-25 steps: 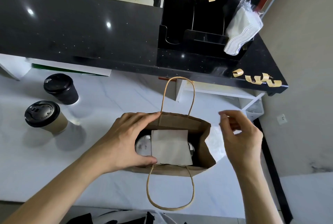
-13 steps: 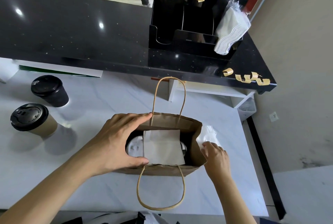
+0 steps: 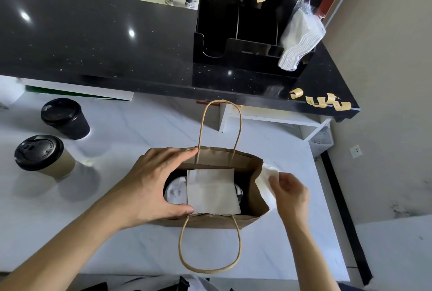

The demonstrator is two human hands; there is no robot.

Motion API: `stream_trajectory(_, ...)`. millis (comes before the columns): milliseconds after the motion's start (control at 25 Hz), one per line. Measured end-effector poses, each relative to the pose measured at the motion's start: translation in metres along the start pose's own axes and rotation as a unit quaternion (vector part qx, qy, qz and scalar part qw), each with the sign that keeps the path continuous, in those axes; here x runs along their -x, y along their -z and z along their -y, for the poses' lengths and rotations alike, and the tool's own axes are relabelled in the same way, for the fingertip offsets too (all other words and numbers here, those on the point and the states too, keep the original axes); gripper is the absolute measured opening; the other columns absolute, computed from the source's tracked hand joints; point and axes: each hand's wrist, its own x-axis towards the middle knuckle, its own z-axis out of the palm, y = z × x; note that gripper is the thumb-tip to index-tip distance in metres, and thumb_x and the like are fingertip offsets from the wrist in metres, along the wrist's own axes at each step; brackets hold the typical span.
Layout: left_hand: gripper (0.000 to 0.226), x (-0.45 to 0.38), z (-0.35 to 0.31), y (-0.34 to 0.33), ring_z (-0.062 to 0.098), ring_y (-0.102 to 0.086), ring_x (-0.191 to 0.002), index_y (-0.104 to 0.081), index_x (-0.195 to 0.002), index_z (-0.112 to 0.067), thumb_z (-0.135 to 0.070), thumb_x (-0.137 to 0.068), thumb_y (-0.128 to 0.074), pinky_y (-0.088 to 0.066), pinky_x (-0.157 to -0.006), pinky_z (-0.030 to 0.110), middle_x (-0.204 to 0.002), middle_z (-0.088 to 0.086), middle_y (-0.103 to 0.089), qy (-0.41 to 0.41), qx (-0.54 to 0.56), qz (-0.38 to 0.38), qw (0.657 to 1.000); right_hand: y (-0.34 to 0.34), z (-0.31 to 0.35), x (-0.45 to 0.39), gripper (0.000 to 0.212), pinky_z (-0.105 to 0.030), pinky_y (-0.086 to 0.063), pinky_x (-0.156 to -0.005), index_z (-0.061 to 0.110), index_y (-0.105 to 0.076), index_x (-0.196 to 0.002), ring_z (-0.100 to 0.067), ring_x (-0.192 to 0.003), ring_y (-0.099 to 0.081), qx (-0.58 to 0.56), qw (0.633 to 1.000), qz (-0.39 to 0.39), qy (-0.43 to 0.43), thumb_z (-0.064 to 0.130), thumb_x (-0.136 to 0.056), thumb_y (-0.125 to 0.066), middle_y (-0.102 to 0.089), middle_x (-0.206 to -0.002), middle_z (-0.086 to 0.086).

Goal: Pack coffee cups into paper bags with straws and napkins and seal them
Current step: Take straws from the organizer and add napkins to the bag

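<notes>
Our left hand [image 3: 152,187] spans the open mouth of the brown paper bag [image 3: 210,219], forefinger on the far rim, thumb curled over the near rim. Our right hand [image 3: 289,193] pinches a white napkin [image 3: 266,175] just outside the bag's right wall. The bag stands on a white marble counter [image 3: 128,244], near handle flopped toward us, far handle upright. Inside, a folded napkin [image 3: 211,191] covers most of a white cup lid [image 3: 175,192]; the cup beneath is hidden. To the left stand a tan cup [image 3: 44,156] and a black cup [image 3: 64,118], both black-lidded. Beyond, a black raised ledge [image 3: 93,45] carries a black organizer [image 3: 245,33] with a napkin stack [image 3: 301,40], and curled tape strips [image 3: 322,101]. Organizer contents are cut off above.
</notes>
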Motion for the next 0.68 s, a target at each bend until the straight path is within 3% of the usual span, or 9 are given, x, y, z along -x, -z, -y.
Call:
stream_trajectory(120, 0.113, 0.0, 0.0, 0.0, 0.0, -0.028, -0.137, -0.02, -0.155, -0.053, -0.078, -0.059, -0.072, -0.03, -0.116, 0.028, -0.147, -0.035, -0.031, 0.002, 0.001, 0.0, 1.0, 0.013, 0.034, 0.006, 0.014, -0.022, -0.049, -0.064, 0.027, -0.073, -0.08, 0.0, -0.067, -0.066, -0.099, 0.994, -0.05, 0.019, 0.033, -0.092, -0.075, -0.072, -0.072, 0.019)
stream_trajectory(240, 0.114, 0.0, 0.001, 0.0, -0.001, -0.027, -0.136, -0.018, -0.155, -0.054, -0.079, -0.058, -0.072, -0.029, -0.116, 0.026, -0.146, -0.034, -0.031, 0.004, 0.004, 0.004, 1.0, 0.023, 0.074, 0.025, 0.012, -0.014, -0.049, -0.062, 0.027, -0.073, -0.082, 0.0, -0.064, -0.062, -0.195, 0.968, -0.099, 0.124, 0.025, -0.094, -0.075, -0.07, -0.072, 0.016)
stream_trajectory(360, 0.115, 0.0, 0.001, -0.001, -0.001, -0.025, -0.136, -0.016, -0.155, -0.055, -0.078, -0.058, -0.072, -0.027, -0.116, 0.024, -0.145, -0.033, -0.032, 0.009, 0.002, 0.0, 1.0, 0.023, 0.105, 0.05, 0.015, -0.014, -0.051, -0.066, 0.03, -0.073, -0.088, -0.003, -0.069, -0.064, -0.214, 0.941, -0.092, 0.246, 0.017, -0.095, -0.074, -0.071, -0.078, 0.016)
stream_trajectory(480, 0.115, 0.001, 0.0, 0.001, -0.003, -0.025, -0.134, -0.016, -0.155, -0.055, -0.075, -0.058, -0.076, -0.028, -0.113, 0.021, -0.143, -0.034, -0.032, 0.013, 0.007, -0.002, 1.0, 0.014, 0.116, 0.068, 0.013, -0.017, -0.049, -0.07, 0.025, -0.076, -0.092, -0.007, -0.075, -0.066, -0.147, 0.914, -0.027, 0.377, 0.012, -0.092, -0.076, -0.072, -0.085, 0.016)
stream_trajectory(600, 0.114, 0.001, -0.002, 0.002, 0.001, -0.03, -0.131, -0.021, -0.154, -0.053, -0.07, -0.059, -0.081, -0.031, -0.111, 0.023, -0.141, -0.033, -0.036, 0.008, 0.007, -0.003, 1.0, 0.0, 0.113, 0.07, 0.012, -0.019, -0.048, -0.067, 0.018, -0.081, -0.095, 0.001, -0.077, -0.062, -0.011, 0.866, 0.081, 0.494, 0.011, -0.087, -0.078, -0.072, -0.088, 0.012)
stream_trajectory(680, 0.114, 0.001, -0.002, 0.002, 0.002, -0.029, -0.132, -0.02, -0.155, -0.053, -0.069, -0.059, -0.08, -0.029, -0.111, 0.022, -0.142, -0.032, -0.036, 0.008, 0.009, -0.006, 1.0, -0.011, 0.112, 0.064, 0.012, -0.03, -0.052, -0.061, 0.017, -0.082, -0.093, -0.013, -0.073, -0.068, 0.074, 0.826, 0.121, 0.546, 0.01, -0.084, -0.08, -0.074, -0.084, 0.006)
